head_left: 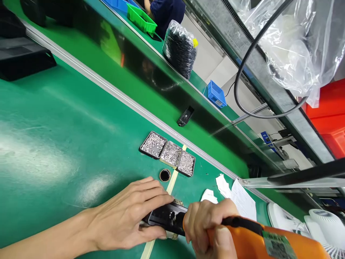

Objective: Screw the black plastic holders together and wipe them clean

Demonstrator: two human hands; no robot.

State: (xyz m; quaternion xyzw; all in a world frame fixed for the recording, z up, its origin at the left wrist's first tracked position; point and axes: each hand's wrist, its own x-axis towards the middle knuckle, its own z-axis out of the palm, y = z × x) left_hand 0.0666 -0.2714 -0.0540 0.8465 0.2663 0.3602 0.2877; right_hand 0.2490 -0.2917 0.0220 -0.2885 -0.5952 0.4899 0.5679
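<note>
My left hand (134, 212) grips the left end of a black housing (164, 216), thumb on the near side and fingers on the far side. My right hand (212, 223) is wrapped round an orange power tool (291, 241), whose dark tip meets the housing near a small metal part. Some cloth-like material shows under the housing. Beyond it stand a small round container (165, 175) of dark liquid and three square trays of small metal parts: a left tray (153, 144), a middle tray (171, 154) and a right tray (186, 163).
A conveyor (159, 104) with a black part (185, 116) on it runs behind a metal rail. White papers (244, 199) and a white fan (320, 226) are at the right. A black cable (237, 86) loops overhead. A person in dark clothing (168, 14) is across the line.
</note>
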